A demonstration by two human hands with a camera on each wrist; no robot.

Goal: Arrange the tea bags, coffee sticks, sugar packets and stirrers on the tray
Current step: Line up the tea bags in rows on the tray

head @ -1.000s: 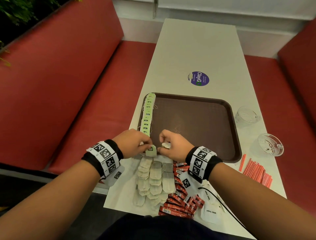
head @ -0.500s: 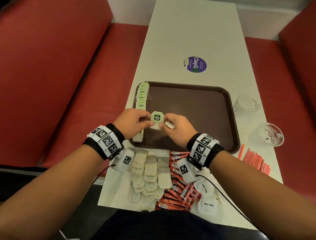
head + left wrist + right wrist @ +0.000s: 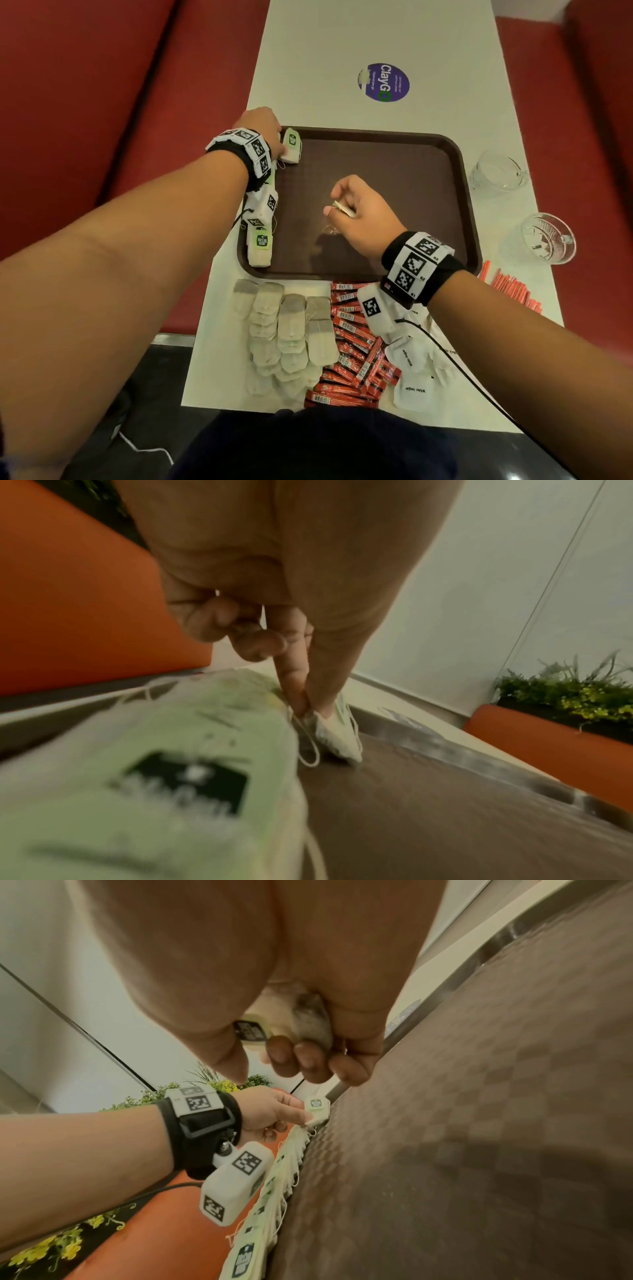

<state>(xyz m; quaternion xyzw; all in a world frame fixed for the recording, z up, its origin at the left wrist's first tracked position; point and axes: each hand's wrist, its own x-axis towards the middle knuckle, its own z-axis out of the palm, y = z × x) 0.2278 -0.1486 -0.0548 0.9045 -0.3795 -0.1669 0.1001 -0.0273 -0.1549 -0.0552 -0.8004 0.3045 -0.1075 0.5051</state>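
Note:
At the far left corner of the brown tray (image 3: 394,161), my left hand (image 3: 279,147) pinches a tea bag (image 3: 291,145) with a green tag, its lower edge down at the far end of the row of tea bags (image 3: 260,246) along the tray's left side. In the left wrist view the forefinger and thumb of that hand (image 3: 308,710) grip the bag (image 3: 337,731). My right hand (image 3: 337,209) hovers over the tray's middle, fingers curled round a small bundle of tea bags (image 3: 313,1026). My left wrist hides the middle of the row.
On the table in front of the tray lie a pile of tea bags (image 3: 284,329), red coffee sticks (image 3: 356,342) and white sugar packets (image 3: 414,387). Orange stirrers (image 3: 510,287) and two glass cups (image 3: 496,173) (image 3: 548,238) are to the right. Red benches flank the table.
My hands have parted. The left one carried a green-tagged tea bag from the tray's near edge to its far left corner. The right one stayed over the tray with its bundle.

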